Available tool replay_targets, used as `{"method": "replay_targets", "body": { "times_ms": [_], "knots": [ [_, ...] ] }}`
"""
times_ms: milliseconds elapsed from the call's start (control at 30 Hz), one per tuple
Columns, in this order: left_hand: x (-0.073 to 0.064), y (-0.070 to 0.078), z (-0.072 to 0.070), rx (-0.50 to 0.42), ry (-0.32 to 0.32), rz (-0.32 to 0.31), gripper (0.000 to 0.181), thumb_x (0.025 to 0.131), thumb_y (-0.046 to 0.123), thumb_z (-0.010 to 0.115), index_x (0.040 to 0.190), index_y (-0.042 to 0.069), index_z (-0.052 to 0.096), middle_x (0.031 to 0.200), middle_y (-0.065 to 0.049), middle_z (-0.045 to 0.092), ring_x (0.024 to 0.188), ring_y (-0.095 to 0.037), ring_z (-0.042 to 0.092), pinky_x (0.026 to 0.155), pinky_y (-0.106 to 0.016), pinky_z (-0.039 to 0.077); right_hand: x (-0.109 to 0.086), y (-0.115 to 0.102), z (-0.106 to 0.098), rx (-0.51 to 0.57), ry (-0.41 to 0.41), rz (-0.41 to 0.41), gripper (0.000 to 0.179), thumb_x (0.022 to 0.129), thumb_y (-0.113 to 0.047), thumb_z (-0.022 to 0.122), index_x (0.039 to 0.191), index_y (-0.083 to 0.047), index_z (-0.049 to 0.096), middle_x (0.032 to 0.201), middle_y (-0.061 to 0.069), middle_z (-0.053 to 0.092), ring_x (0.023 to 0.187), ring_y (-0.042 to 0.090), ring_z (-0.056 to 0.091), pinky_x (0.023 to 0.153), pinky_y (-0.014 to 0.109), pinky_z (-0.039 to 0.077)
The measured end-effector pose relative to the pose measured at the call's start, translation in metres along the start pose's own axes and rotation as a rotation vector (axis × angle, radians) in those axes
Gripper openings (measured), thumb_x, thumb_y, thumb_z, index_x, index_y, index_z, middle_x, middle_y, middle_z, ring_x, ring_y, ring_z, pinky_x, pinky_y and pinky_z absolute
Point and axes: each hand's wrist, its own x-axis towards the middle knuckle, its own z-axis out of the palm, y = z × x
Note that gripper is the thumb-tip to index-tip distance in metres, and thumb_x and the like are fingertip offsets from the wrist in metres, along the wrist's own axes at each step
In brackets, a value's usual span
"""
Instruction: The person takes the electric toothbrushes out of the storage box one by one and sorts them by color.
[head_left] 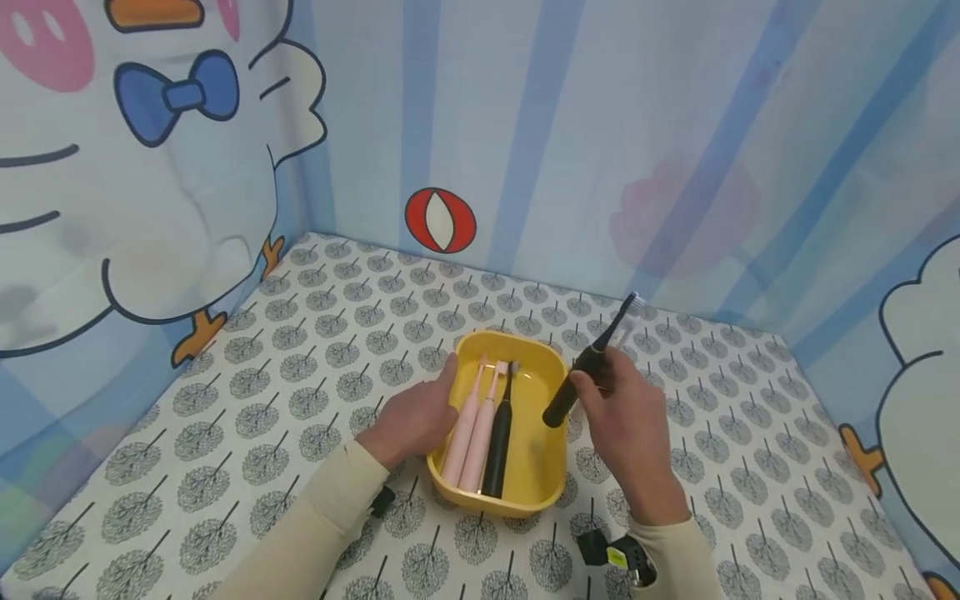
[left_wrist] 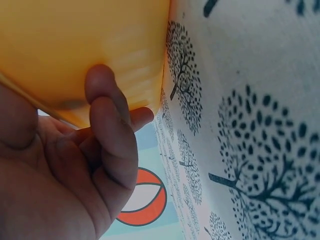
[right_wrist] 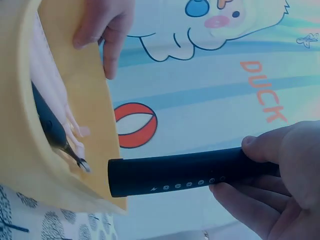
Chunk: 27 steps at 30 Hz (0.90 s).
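In the head view my right hand holds a black electric toothbrush by its handle, pinched between thumb and fingers. Its brush head points up and away, and the handle's base hangs over the right rim of a yellow plastic basin. A row of small symbols shows on this handle in the right wrist view. My left hand grips the basin's left rim, thumb over the edge and fingers against the outer wall. Inside lie two pink electric toothbrushes and another black electric toothbrush, side by side.
The basin stands on a cloth printed with black trees. Behind and at both sides rises a blue-and-white striped backdrop with cartoon ducks and a red ball. Small dark devices are strapped at the wrists.
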Motion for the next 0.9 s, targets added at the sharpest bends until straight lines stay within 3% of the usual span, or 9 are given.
{"method": "replay_targets", "body": {
  "times_ms": [200, 433, 900],
  "knots": [
    [0.001, 0.001, -0.001, -0.003, 0.001, -0.007, 0.077, 0.097, 0.018, 0.046, 0.157, 0.009, -0.001, 0.073, -0.004, 0.055, 0.054, -0.018, 0.053, 0.05, -0.033, 0.044, -0.002, 0.005, -0.009, -0.017, 0.028, 0.001, 0.024, 0.094, -0.024, 0.065, 0.113, -0.01, 0.061, 0.103, 0.008, 0.071, 0.092, 0.026, 0.068, 0.078, 0.044, 0.052],
    [0.002, 0.0, 0.0, -0.002, 0.002, -0.012, 0.077, 0.097, 0.018, 0.046, 0.157, 0.009, -0.001, 0.073, -0.004, 0.055, 0.053, -0.018, 0.053, 0.05, -0.033, 0.044, -0.01, 0.015, -0.018, -0.041, 0.049, 0.052, 0.038, 0.096, -0.028, 0.062, 0.127, -0.007, 0.057, 0.108, 0.011, 0.069, 0.095, 0.028, 0.067, 0.077, 0.045, 0.052],
    [0.001, 0.001, 0.001, 0.005, -0.012, -0.027, 0.077, 0.097, 0.02, 0.045, 0.157, 0.011, -0.003, 0.072, -0.004, 0.055, 0.053, -0.019, 0.053, 0.05, -0.034, 0.044, -0.013, 0.049, -0.034, -0.062, 0.108, 0.13, 0.04, 0.097, -0.026, 0.062, 0.128, -0.002, 0.056, 0.112, 0.018, 0.067, 0.099, 0.035, 0.065, 0.082, 0.05, 0.048]
  ]
}}
